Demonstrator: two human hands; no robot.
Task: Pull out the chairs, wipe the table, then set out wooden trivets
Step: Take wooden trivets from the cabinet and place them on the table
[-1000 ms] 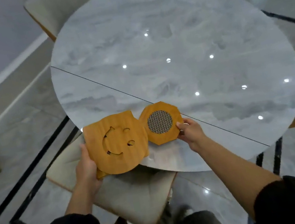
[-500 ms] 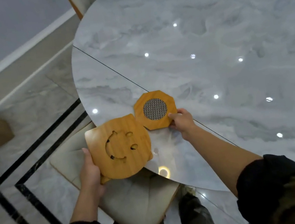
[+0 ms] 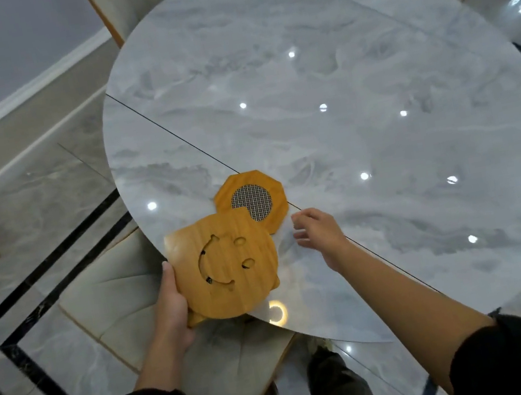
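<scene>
Head view, left hand (image 3: 170, 303) gripping smiley-face trivet (image 3: 226, 266) by its edge (overlapping octagonal trivet (image 3: 252, 198) on marble table (image 3: 358, 110)), right hand (image 3: 319, 232) empty, fingers relaxed, just beside it.

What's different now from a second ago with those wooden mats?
The right hand let go of the octagonal trivet, now lying on the table, and drew back slightly, fingers loose. The left hand still holds the smiley-face trivet by its edge.
</scene>
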